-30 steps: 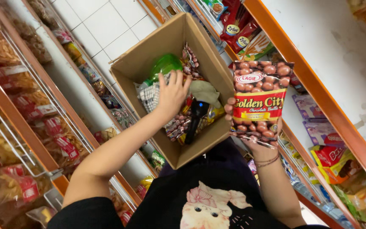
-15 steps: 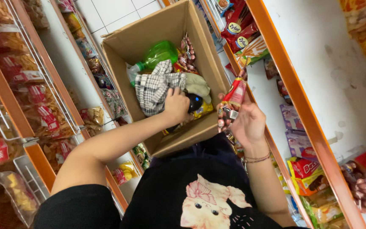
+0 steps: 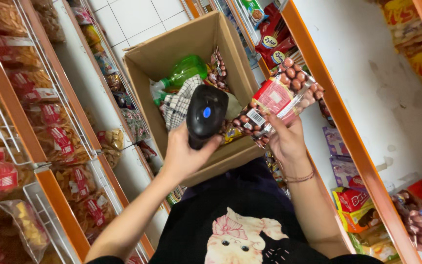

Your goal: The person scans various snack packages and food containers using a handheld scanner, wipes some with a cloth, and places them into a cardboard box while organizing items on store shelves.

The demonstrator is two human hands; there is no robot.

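Observation:
My left hand [image 3: 185, 155] grips a black handheld barcode scanner [image 3: 205, 114] with a blue light on top, raised over an open cardboard box [image 3: 172, 49]. My right hand [image 3: 285, 139] holds a clear and red bag of coated peanuts [image 3: 279, 98] tilted, its barcode side turned toward the scanner. The two are close together above the box's near edge. Inside the box lie a green bottle [image 3: 185, 70], a checked cloth [image 3: 180, 103] and more snack packets [image 3: 217, 71].
Orange-framed shelves run along both sides of a narrow aisle. Wire racks of snack bags [image 3: 50, 127] fill the left side. Red packets [image 3: 274, 39] and boxed goods [image 3: 355, 208] sit on the right shelves. White tiled floor [image 3: 133, 17] shows beyond the box.
My left hand has come up out of the box with the scanner in it. My right hand has turned the peanut bag so its barcode faces the scanner.

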